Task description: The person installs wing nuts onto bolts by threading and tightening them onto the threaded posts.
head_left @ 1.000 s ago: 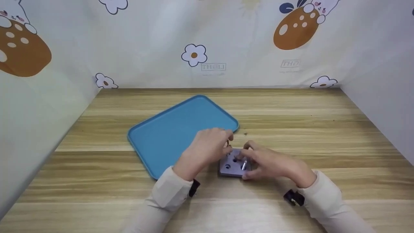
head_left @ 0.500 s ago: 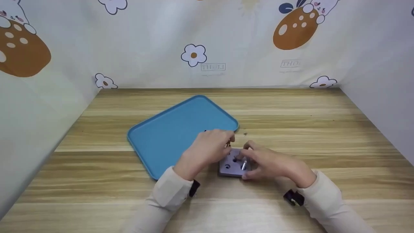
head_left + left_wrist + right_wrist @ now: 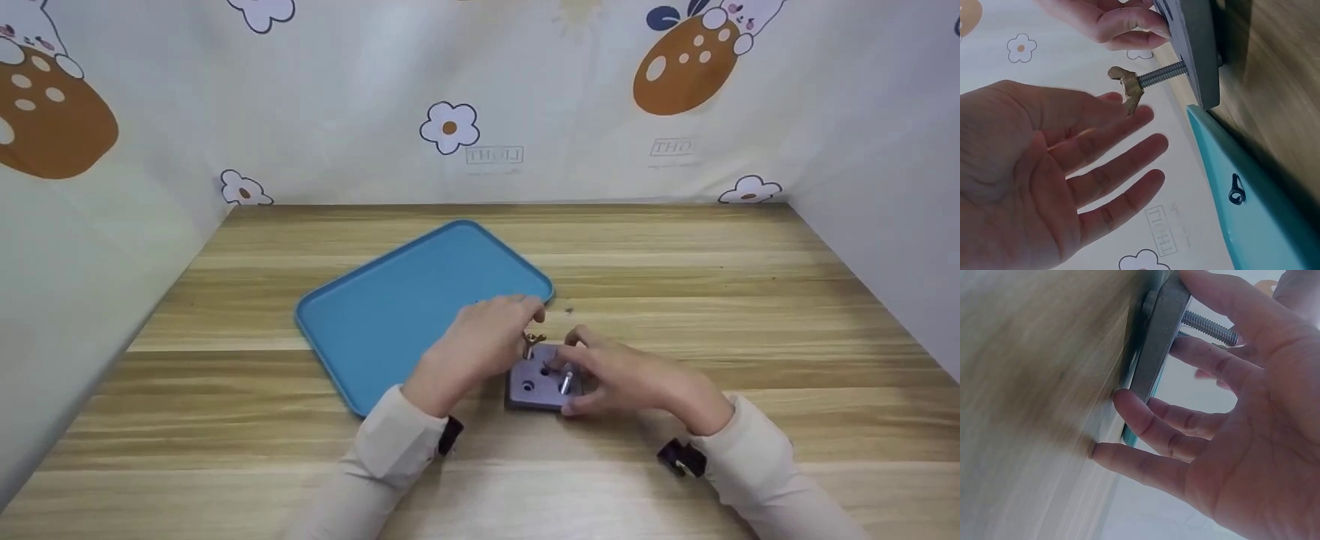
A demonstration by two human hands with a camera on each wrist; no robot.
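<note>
A grey metal plate [image 3: 541, 394] with several holes lies on the table. My right hand [image 3: 637, 379] holds it, thumb on the near edge, index fingertip on the top face and other fingers around the far side. Through the plate runs a threaded bolt [image 3: 1163, 74] with a brass wing nut [image 3: 1130, 89] near its end. My left hand [image 3: 1067, 146] is beside it, thumb tip at one wing, the other fingers spread and fairly straight. A second bolt [image 3: 1210, 328] stands up bare from the plate, near my right thumb.
The blue tray [image 3: 420, 300] lies angled at the left, behind my left hand. A small black piece with a ring-shaped end [image 3: 1237, 192] is in it. Wood-grain table [image 3: 750, 300] extends to the right, with a printed curtain [image 3: 525, 97] behind.
My left fingers have spread away from the wing nut, which shows more plainly between thumb and fingers. My right hand and the plate stay in place.
</note>
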